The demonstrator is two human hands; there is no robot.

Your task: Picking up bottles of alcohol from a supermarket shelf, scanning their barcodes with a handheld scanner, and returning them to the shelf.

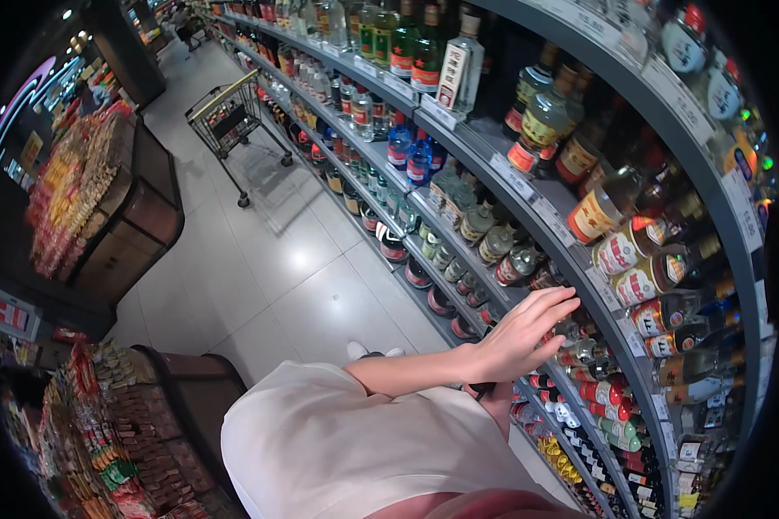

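My left hand [522, 334] reaches across my body to the shelves on the right. It is empty, its fingers spread before the edge of a grey shelf. Whether the fingertips touch the shelf I cannot tell. Beyond them stand labelled glass bottles [597, 211] and bottles with cream-and-red labels [642, 279]. Smaller bottles [518, 265] fill the shelf below, just past the fingers. Under my left forearm, part of my right hand or wrist [498, 403] shows, with a small dark object [480, 390] beside it. Its fingers are hidden.
A wire shopping cart [227, 117] stands in the aisle on pale floor tiles [285, 285]. Display bins [126, 233] heaped with packaged goods [78, 175] line the left side. Another stand of packets [104, 441] is near me, bottom left. My white shoes [358, 350] are below.
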